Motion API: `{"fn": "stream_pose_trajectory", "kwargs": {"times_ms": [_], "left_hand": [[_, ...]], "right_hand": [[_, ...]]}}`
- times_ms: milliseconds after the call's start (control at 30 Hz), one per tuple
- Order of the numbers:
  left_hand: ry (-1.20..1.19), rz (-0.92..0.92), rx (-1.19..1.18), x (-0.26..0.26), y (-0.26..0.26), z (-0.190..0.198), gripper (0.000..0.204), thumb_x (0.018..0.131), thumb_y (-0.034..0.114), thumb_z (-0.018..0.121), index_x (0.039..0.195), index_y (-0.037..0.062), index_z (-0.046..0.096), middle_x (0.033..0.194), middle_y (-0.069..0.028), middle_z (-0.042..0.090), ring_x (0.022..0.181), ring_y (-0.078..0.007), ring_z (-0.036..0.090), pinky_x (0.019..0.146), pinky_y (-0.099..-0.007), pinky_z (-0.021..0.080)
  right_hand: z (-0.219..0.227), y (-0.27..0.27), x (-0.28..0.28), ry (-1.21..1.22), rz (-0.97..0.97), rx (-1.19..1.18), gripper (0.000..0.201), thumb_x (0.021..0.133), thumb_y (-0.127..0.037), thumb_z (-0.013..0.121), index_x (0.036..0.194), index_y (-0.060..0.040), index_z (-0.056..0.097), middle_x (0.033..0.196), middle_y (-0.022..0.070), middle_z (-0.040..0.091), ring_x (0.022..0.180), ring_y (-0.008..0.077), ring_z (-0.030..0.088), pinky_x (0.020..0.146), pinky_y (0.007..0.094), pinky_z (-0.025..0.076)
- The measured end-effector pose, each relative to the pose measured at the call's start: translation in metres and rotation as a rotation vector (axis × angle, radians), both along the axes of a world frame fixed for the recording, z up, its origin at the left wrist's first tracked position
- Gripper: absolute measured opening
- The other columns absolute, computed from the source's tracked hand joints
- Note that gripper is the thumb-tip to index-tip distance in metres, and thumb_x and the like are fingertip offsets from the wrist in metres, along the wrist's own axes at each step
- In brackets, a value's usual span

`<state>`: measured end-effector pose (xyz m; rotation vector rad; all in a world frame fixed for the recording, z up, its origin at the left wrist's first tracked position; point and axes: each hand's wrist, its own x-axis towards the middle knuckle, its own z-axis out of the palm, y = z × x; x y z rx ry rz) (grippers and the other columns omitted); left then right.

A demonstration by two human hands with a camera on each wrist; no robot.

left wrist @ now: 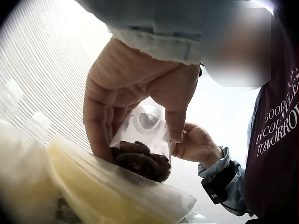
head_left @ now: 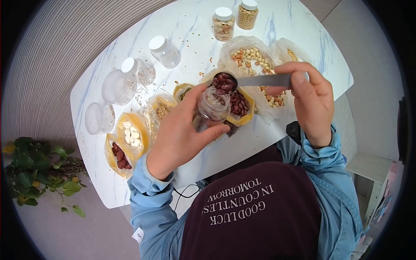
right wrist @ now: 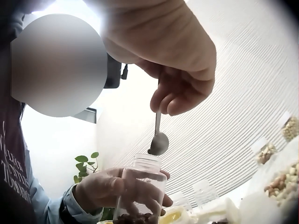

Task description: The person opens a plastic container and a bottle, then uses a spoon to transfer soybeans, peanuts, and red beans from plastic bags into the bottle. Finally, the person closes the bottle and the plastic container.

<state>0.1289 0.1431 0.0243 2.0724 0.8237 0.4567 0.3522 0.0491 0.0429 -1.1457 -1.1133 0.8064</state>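
Observation:
A clear plastic jar [head_left: 213,105] without a lid is gripped by the left hand [head_left: 180,130], fingers on one side and thumb on the other. Dark red beans [left wrist: 140,161] lie in its bottom. The right hand [head_left: 313,97] pinches the handle of a metal spoon [head_left: 264,81]. Dark red beans [head_left: 225,82] fill the spoon's bowl, which is held just above the jar's mouth. In the right wrist view the spoon bowl [right wrist: 159,143] is tilted over the rim of the upright jar [right wrist: 140,191].
Beside the jar is an open bag of red beans [head_left: 239,104]. Bags of white pieces [head_left: 131,134], dates [head_left: 121,157] and peanuts [head_left: 247,56] stand around. Several jars stand behind, including a lidded empty-looking one [head_left: 167,54] and a filled one [head_left: 223,26]. Crumbs dot the marble-look table [head_left: 190,21].

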Motion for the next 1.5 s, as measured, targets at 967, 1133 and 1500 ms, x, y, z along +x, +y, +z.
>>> {"fn": "stream_pose_trajectory", "kwargs": {"times_ms": [967,1133,1500], "left_hand": [[-0.040,0.061,-0.021,-0.006,0.003,0.001,0.074,0.069,0.027,0.081,0.128,0.0015,0.043,0.115,-0.0148,0.058,0.104,-0.0277,0.060,0.086,-0.0335,0.047],[-0.037,0.056,-0.019,-0.006,0.003,0.002,0.074,0.069,0.027,0.081,0.128,0.0015,0.043,0.115,-0.0150,0.058,0.104,-0.0278,0.060,0.086,-0.0336,0.048],[-0.032,0.052,-0.004,-0.006,0.003,0.002,0.074,0.069,0.027,0.081,0.127,0.0019,0.044,0.113,-0.0162,0.059,0.103,-0.0288,0.061,0.085,-0.0341,0.048]], "right_hand": [[-0.051,0.015,0.007,-0.803,0.115,-0.112,0.016,0.089,-0.005,0.054,0.103,-0.0023,0.062,0.086,0.0118,0.064,0.079,0.0242,0.062,0.071,0.0319,0.047],[-0.057,0.016,0.010,-0.375,0.174,-0.365,0.018,0.094,-0.010,0.048,0.102,0.0005,0.060,0.083,0.0077,0.064,0.075,0.0151,0.064,0.065,0.0259,0.048],[-0.055,0.022,0.032,0.072,0.058,-0.448,0.024,0.095,-0.019,0.047,0.101,-0.0017,0.062,0.084,0.0056,0.067,0.072,0.0111,0.065,0.066,0.0207,0.049]]}}
